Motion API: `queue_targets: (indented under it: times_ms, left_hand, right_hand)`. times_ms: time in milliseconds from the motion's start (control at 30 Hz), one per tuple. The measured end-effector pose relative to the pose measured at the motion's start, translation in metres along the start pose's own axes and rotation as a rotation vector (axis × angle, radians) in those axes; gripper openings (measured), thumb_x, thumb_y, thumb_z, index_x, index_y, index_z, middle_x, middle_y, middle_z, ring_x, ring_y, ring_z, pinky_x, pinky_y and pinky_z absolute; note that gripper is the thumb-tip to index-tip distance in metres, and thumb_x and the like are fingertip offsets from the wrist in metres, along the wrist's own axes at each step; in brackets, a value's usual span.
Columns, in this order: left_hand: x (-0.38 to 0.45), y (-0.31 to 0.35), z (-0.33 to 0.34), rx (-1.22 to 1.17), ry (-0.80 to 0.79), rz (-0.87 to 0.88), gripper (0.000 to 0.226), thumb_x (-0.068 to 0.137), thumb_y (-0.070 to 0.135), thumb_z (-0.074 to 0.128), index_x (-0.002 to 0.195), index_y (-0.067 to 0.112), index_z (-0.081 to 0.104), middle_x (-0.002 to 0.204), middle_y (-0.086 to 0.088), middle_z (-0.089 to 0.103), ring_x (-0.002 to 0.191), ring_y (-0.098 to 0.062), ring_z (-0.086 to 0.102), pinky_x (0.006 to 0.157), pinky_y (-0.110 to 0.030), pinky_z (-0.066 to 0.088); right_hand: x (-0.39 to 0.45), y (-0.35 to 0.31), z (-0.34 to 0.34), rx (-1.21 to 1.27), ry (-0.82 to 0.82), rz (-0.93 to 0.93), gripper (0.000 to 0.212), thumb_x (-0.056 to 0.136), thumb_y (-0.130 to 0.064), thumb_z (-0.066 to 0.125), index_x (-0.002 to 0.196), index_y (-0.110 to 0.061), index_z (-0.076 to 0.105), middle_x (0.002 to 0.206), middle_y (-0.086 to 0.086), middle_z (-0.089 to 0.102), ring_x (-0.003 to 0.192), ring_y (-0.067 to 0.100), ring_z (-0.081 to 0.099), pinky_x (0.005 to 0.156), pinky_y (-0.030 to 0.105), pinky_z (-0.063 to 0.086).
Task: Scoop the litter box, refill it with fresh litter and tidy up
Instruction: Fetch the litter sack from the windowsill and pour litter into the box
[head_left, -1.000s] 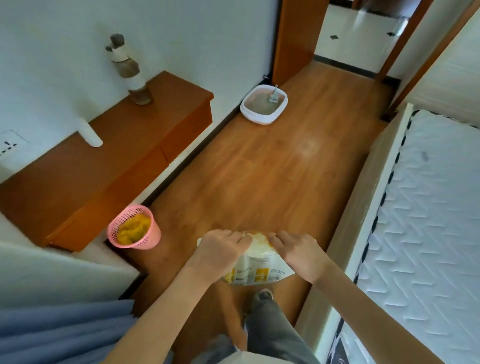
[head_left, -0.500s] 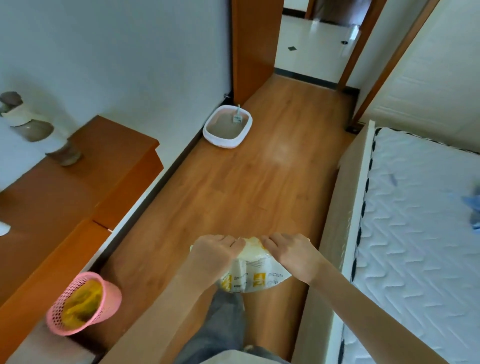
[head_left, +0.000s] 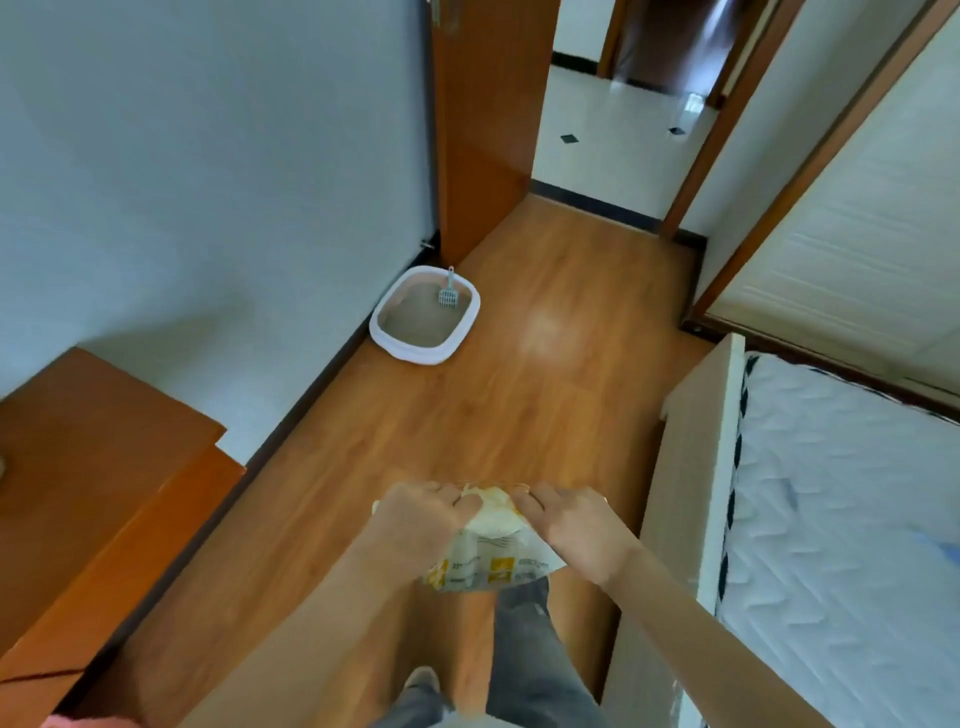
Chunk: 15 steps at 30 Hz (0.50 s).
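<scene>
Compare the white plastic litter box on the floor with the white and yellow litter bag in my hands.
The white plastic litter box sits on the wooden floor by the wall; the white and yellow litter bag hangs gripped by left hand and right hand. The box is rigid and open-topped; the bag is soft and crumpled. Both are mainly white.

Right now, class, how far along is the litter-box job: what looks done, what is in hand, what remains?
Done: hard to confirm; the scoop rests inside the litter box, which holds litter. In hand: the left hand and right hand both grip the top of the litter bag, well short of the box. Left: pouring in fresh litter and tidying up.
</scene>
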<state>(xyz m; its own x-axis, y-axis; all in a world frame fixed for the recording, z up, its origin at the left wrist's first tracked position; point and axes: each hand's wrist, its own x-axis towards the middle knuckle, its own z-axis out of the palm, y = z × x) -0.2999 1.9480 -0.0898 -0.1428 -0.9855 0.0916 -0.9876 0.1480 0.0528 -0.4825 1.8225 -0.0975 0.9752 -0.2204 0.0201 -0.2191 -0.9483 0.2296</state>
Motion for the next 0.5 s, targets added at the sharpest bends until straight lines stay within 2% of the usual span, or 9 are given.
queue_targets:
  times_ms: [33,100,167,233,333,500]
  left_hand:
    - [0.019,-0.009,0.002,0.009,-0.023,-0.024,0.041,0.038,0.016,0.09,0.074,0.022,0.071,0.053,0.007,0.058,0.039,-0.012,0.05,0.034,-0.016,0.034]
    - [0.054,-0.024,0.003,0.01,-0.029,-0.087,0.04,0.041,0.02,0.089,0.076,0.023,0.071,0.052,0.008,0.058,0.037,-0.011,0.049,0.034,-0.015,0.033]
    - [0.085,-0.037,0.007,0.01,-0.038,-0.159,0.044,0.038,0.011,0.085,0.079,0.023,0.074,0.052,0.007,0.059,0.036,-0.012,0.049,0.034,-0.016,0.037]
    - [0.116,-0.051,0.008,0.01,-0.061,-0.216,0.047,0.036,0.007,0.083,0.08,0.023,0.075,0.053,0.007,0.06,0.036,-0.013,0.05,0.034,-0.019,0.041]
    - [0.157,-0.074,0.006,0.047,-0.07,-0.287,0.046,0.038,0.006,0.08,0.08,0.024,0.074,0.052,0.009,0.059,0.036,-0.012,0.046,0.033,-0.016,0.032]
    - [0.224,-0.122,0.011,0.082,-0.087,-0.406,0.046,0.035,0.0,0.076,0.076,0.021,0.073,0.048,0.008,0.053,0.034,-0.013,0.043,0.031,-0.016,0.026]
  right_hand:
    - [0.014,0.02,0.007,0.008,-0.003,-0.021,0.075,0.032,-0.005,0.084,0.101,-0.01,0.054,0.057,-0.003,0.052,0.036,0.01,0.041,0.038,0.021,0.019]
    - [0.04,0.063,0.017,0.055,-0.025,-0.084,0.079,0.031,-0.004,0.086,0.103,-0.009,0.052,0.059,-0.002,0.054,0.035,0.011,0.043,0.034,0.02,0.024]
    - [0.066,0.101,0.025,0.077,-0.031,-0.143,0.078,0.034,-0.005,0.087,0.104,-0.009,0.053,0.061,-0.001,0.055,0.036,0.013,0.045,0.033,0.021,0.028]
    - [0.095,0.137,0.031,0.044,-0.033,-0.21,0.07,0.039,-0.007,0.087,0.103,-0.01,0.059,0.06,-0.002,0.055,0.037,0.013,0.045,0.034,0.022,0.024]
    - [0.141,0.186,0.035,0.041,-0.046,-0.298,0.055,0.041,-0.011,0.088,0.092,-0.015,0.071,0.058,-0.004,0.052,0.037,0.011,0.044,0.035,0.022,0.022]
    - [0.216,0.255,0.049,0.018,-0.059,-0.406,0.061,0.031,-0.01,0.089,0.09,-0.014,0.073,0.056,-0.003,0.051,0.035,0.011,0.043,0.038,0.021,0.016]
